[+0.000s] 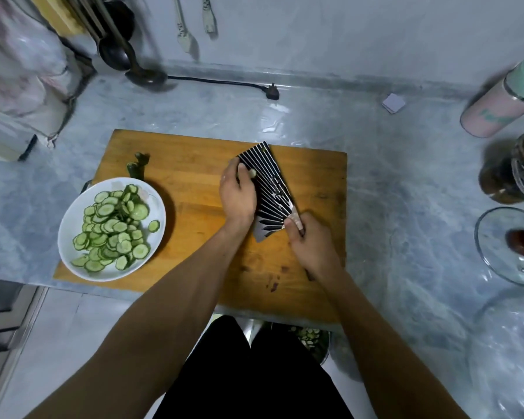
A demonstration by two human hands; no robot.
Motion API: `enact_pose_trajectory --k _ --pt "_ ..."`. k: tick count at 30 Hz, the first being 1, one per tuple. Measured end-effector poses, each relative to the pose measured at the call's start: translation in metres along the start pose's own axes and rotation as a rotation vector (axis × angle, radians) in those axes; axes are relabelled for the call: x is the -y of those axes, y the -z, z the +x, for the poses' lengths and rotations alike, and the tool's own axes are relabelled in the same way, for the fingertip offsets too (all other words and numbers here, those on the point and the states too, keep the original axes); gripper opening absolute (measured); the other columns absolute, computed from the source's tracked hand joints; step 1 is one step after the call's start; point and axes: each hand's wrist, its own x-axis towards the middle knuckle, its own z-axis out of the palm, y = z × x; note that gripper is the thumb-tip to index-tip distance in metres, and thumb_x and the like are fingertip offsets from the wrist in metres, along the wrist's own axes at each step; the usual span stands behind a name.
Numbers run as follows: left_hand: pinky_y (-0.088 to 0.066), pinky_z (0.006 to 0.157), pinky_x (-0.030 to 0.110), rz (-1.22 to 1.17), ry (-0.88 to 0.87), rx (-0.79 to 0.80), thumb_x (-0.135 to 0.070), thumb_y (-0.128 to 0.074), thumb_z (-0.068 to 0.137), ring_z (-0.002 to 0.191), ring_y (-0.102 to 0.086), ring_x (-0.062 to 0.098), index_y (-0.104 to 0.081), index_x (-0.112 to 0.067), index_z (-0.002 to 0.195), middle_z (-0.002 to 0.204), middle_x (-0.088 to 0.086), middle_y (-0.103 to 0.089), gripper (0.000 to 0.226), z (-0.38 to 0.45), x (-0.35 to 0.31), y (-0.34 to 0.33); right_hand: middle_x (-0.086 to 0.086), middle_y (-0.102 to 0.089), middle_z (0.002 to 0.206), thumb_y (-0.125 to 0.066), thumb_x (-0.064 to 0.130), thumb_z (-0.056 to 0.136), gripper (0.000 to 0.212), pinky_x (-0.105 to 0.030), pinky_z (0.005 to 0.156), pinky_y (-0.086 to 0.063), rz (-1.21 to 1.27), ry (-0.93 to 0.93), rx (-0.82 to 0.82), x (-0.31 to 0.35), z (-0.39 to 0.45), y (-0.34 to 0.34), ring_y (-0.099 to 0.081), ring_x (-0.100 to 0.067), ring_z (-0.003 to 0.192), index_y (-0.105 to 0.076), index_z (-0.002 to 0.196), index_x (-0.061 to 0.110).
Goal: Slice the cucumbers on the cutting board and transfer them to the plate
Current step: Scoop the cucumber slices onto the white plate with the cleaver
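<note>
We've got the cutting board (194, 182) bare of whole cucumbers now and the plate (70, 225) sitting on its left corner piled with cucumber slices (112, 228), so we're basically at cleanup. Right hand (309, 240) is wrapped tight round the cleaver (270, 189) handle, left hand (238, 192) lies fairly flat against the blade with fingertips curled on it (can't tell if slices are under it), so we'd wipe away from the edge, slowly.

Wood cutting board (194, 176), glossy white plate (73, 219), marble-look counter (406, 182).

Home kitchen, marble counter (375, 182), hanging ladles (124, 55), wooden cutting board (188, 176), glass pot lid (508, 246)
</note>
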Motion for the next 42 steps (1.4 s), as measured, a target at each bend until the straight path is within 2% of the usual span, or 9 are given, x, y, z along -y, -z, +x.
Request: enact_pose_trajectory --k 2,6,11,14,18,22,25,33,42 --pt "-0.044 0.102 0.035 -0.195 0.161 -0.003 -0.032 -0.037 0.102 0.114 -0.056 0.014 -0.060 -0.014 0.126 0.124 0.000 -0.062 0.038 -0.003 -0.005 0.001 0.005 -0.059 0.077 -0.051 0.040 0.100 0.029 -0.028 0.062 -0.037 0.050 0.003 0.011 0.003 -0.006 -0.008 -0.054 -0.004 0.068 -0.057 0.090 0.014" --pt "-0.050 0.076 0.016 -0.590 0.406 -0.078 -0.024 -0.034 0.104 0.091 -0.063 0.005 -0.062 -0.015 0.112 0.100 -0.008 -0.067 0.031 -0.006 -0.022 0.019 0.007 -0.053 0.065 -0.051 0.045 0.099 0.030 -0.036 0.060 -0.049 0.160 -0.046 0.039 -0.002 -0.013 -0.018 -0.054 -0.012 0.058 -0.050 0.077 0.024" --pt "-0.051 0.085 0.023 -0.770 0.481 -0.033 -0.025 -0.038 0.103 0.091 -0.068 0.007 -0.064 -0.011 0.107 0.103 0.000 -0.071 0.030 -0.017 -0.017 0.052 -0.001 -0.056 0.063 -0.049 0.062 0.089 0.042 -0.047 0.059 -0.051 0.241 -0.076 0.090 -0.005 -0.028 -0.028 -0.054 -0.019 0.054 -0.051 0.079 0.022" --pt "-0.045 0.100 0.032 -0.473 0.303 0.028 -0.022 -0.047 0.099 0.108 -0.063 0.012 -0.067 -0.011 0.115 0.116 0.002 -0.069 0.028 -0.025 -0.006 0.073 0.001 -0.054 0.061 -0.053 0.050 0.095 0.036 -0.045 0.057 -0.050 0.271 -0.067 0.118 -0.002 -0.039 -0.033 -0.052 -0.016 0.051 -0.053 0.080 0.017" --pt "-0.029 0.110 0.019 0.148 -0.266 0.106 -0.033 -0.060 0.090 0.133 -0.039 0.010 -0.059 -0.017 0.130 0.144 0.002 -0.045 0.043 -0.035 0.008 0.105 0.000 -0.051 0.055 -0.055 0.037 0.099 0.029 -0.029 0.044 -0.040 0.344 -0.041 0.177 0.017 -0.051 -0.041 -0.047 -0.015 0.040 -0.052 0.076 0.020" --pt "-0.028 0.110 0.055 0.461 -0.640 0.179 -0.035 -0.058 0.093 0.139 -0.033 0.031 -0.060 -0.017 0.130 0.147 0.008 -0.044 0.041 -0.021 0.019 0.135 -0.001 -0.051 0.056 -0.054 0.037 0.100 0.031 -0.024 0.041 -0.036 0.294 0.059 0.241 0.047 -0.054 -0.050 -0.047 -0.011 0.038 -0.047 0.075 0.020" --pt "-0.031 0.108 0.056 0.542 -0.685 0.152 -0.030 -0.055 0.095 0.136 -0.038 0.029 -0.062 -0.015 0.128 0.143 0.006 -0.050 0.037 -0.007 0.021 0.160 0.000 -0.050 0.057 -0.054 0.040 0.099 0.033 -0.024 0.042 -0.038 0.218 0.143 0.281 0.074 -0.051 -0.057 -0.047 -0.011 0.039 -0.045 0.074 0.020" --pt "-0.049 0.093 0.029 0.614 -0.684 -0.058 -0.018 -0.062 0.095 0.106 -0.061 0.017 -0.073 -0.009 0.105 0.114 0.002 -0.068 0.018 0.008 0.027 0.218 -0.002 -0.053 0.062 -0.053 0.041 0.100 0.032 -0.025 0.041 -0.042 0.130 0.161 0.374 0.119 -0.045 -0.076 -0.050 -0.010 0.039 -0.048 0.079 0.017" --pt "-0.053 0.072 0.034 0.761 -0.531 -0.028 -0.028 -0.050 0.093 0.096 -0.062 0.025 -0.073 -0.012 0.101 0.108 0.003 -0.069 0.029 0.004 0.047 0.265 -0.005 -0.056 0.066 -0.050 0.043 0.100 0.031 -0.024 0.043 -0.044 0.033 0.146 0.321 0.128 -0.041 -0.070 -0.051 -0.008 0.042 -0.049 0.086 0.016"
